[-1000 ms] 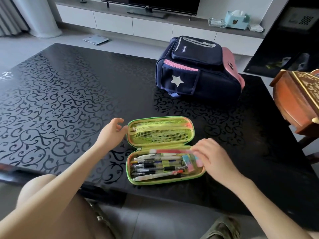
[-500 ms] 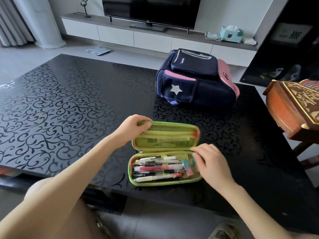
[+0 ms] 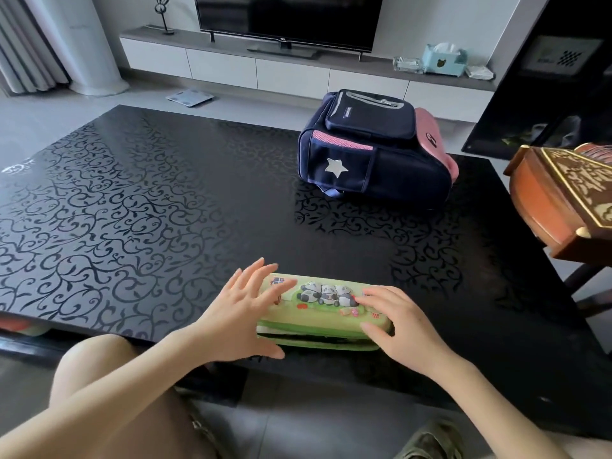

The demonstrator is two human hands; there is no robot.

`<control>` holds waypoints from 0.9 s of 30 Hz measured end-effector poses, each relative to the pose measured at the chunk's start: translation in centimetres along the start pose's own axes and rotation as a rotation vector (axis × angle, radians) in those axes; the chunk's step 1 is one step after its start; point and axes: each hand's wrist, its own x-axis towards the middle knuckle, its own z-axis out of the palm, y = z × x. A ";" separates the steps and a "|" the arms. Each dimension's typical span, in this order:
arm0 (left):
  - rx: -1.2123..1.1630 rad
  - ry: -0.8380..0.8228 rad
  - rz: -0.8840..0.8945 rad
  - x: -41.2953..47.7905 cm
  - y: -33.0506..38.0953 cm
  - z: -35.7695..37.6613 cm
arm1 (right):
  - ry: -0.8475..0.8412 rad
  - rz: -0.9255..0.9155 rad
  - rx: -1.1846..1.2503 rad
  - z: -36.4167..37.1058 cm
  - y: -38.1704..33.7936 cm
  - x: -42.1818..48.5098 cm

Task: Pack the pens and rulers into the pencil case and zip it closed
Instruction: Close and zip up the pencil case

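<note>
Left grip (image 3: 245,313): released, fingers straight and spread, palm pressing the left end of the lid, lower centre of the frame.
Right grip (image 3: 400,329): released, fingers laid flat on the right end of the lid, thumb against the front edge.
Pencil case (image 3: 318,314): green, lying near the front edge of the surface between both grips. The lid is folded down, with a dark gap along the front seam, not zipped.
Lid picture: three pandas (image 3: 328,294) face up.
Change: half a second ago the lid stood open with the left grip holding its top edge and the pens showing. Now the lid is down and the pens are hidden.
Surface (image 3: 165,210): glossy black with a vine pattern.
Backpack (image 3: 374,154): navy and pink, upper right of centre, well apart from the case.
Far edge: television (image 3: 288,18) on a low cabinet.
</note>
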 end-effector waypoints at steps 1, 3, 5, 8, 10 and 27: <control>0.053 -0.111 -0.020 0.7 0.1 0.0 | -0.011 0.001 -0.012 0.0 -0.1 -0.2; 0.109 -0.226 -0.025 2.0 0.4 0.0 | -0.016 -0.029 -0.097 0.2 -0.3 -0.5; 0.090 -0.226 -0.016 2.8 0.4 -0.1 | 0.004 -0.083 -0.233 0.4 -0.5 -0.4; 0.070 -0.150 0.031 3.1 0.2 0.7 | -0.084 -0.100 -0.407 0.4 -1.1 0.7; 0.058 -0.012 0.084 3.0 0.3 1.5 | -0.163 -0.092 -0.484 0.7 -1.7 1.8; -1.100 -0.227 -0.451 7.3 -1.7 0.1 | -0.039 -0.016 -0.568 3.7 -0.7 3.6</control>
